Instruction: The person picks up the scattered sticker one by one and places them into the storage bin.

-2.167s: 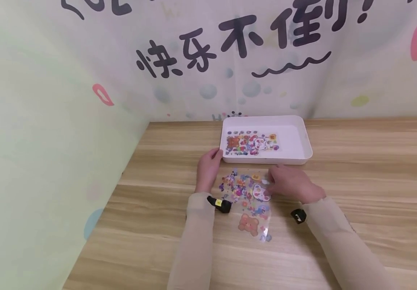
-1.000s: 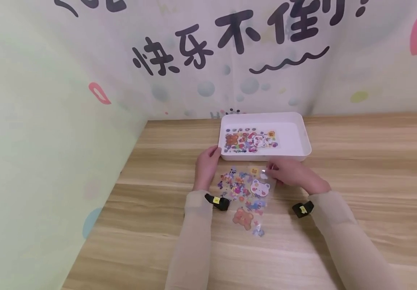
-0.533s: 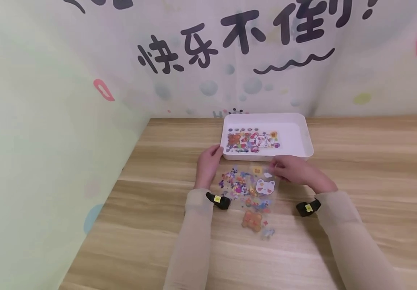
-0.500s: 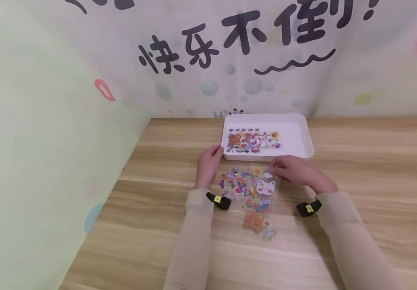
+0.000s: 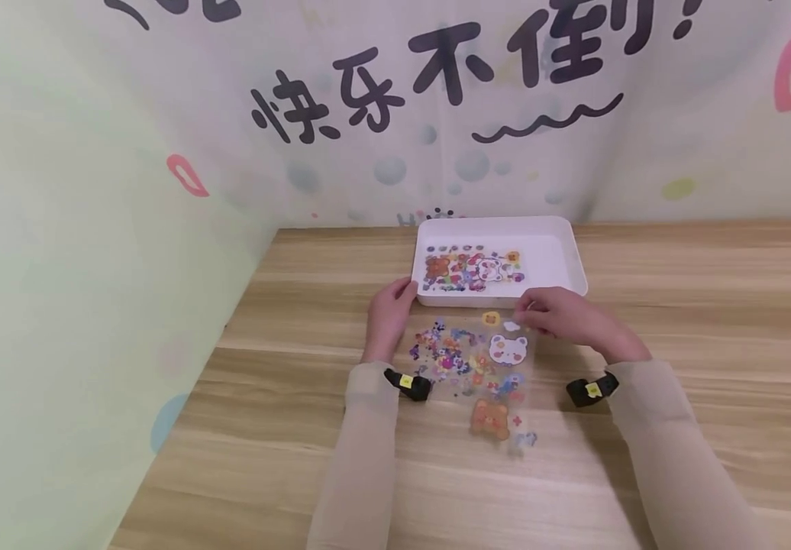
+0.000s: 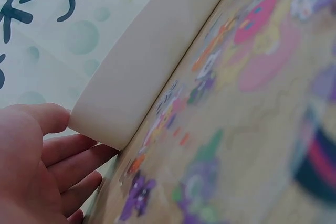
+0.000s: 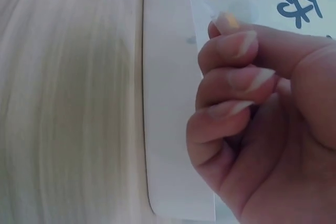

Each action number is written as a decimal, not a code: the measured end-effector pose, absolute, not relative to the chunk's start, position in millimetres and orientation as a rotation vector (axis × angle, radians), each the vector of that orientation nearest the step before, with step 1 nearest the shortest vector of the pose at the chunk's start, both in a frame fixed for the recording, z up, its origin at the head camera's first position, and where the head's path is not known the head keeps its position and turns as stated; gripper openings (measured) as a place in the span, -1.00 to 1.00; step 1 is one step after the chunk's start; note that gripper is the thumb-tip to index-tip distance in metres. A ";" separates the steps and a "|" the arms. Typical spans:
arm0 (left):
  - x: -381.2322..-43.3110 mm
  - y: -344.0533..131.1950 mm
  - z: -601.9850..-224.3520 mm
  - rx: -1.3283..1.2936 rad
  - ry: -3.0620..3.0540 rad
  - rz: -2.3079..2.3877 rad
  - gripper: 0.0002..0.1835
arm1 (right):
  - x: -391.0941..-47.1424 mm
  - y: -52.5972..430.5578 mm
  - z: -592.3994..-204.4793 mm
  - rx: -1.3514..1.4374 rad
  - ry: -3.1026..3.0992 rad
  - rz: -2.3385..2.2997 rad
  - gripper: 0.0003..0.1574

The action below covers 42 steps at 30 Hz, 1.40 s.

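Observation:
At the front left corner of a white tray (image 5: pixel 498 301), my left hand (image 5: pixel 389 321) holds the tray wall, thumb at the rim and fingers lower down, as the left wrist view shows. A clear sticker sheet (image 5: pixel 507 382) with a white bear and a brown bear has its top right corner pinched by my right hand (image 5: pixel 569 317); the other fingers are curled. It looks lifted off the table on its right side. Left of and partly beneath it lies another clear sticker sheet (image 5: pixel 447 359) with small colourful characters. Where the two sheets overlap is hard to make out.
Inside the tray, toward its left, lies at least one more clear sticker sheet (image 5: pixel 471 269) with bears. The wooden table (image 5: pixel 285 367) meets a printed cloth backdrop (image 5: pixel 340 176) behind the tray and a pale wall covering (image 5: pixel 79 305) on the left.
My right hand has shifted right and slightly away, moving the bear sticker sheet rightward over the other sheet, which stays put. My left hand keeps its place at the tray corner.

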<state>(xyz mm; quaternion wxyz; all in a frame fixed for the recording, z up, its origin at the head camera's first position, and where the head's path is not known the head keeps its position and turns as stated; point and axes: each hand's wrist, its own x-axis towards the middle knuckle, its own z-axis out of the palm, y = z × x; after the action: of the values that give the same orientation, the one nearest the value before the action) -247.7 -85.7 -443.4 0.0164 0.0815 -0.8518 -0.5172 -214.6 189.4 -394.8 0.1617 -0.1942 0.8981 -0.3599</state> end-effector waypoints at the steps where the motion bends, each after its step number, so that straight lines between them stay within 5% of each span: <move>1: -248.0 -85.8 -443.4 0.251 -2.647 -1.605 -0.58 | -214.5 190.8 -394.0 -0.544 2.562 -1.036 -0.78; 42: -250.4 -87.3 -448.3 0.228 -2.640 -1.623 -0.55 | -218.2 227.2 -389.7 -0.226 2.525 -1.435 -0.49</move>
<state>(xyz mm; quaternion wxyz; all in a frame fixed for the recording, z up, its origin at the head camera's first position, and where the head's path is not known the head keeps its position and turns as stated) -250.4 -87.3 -448.3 0.0169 0.0734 -0.8495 -0.5222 -218.2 227.2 -389.7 0.1138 -0.0770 0.8612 -0.4894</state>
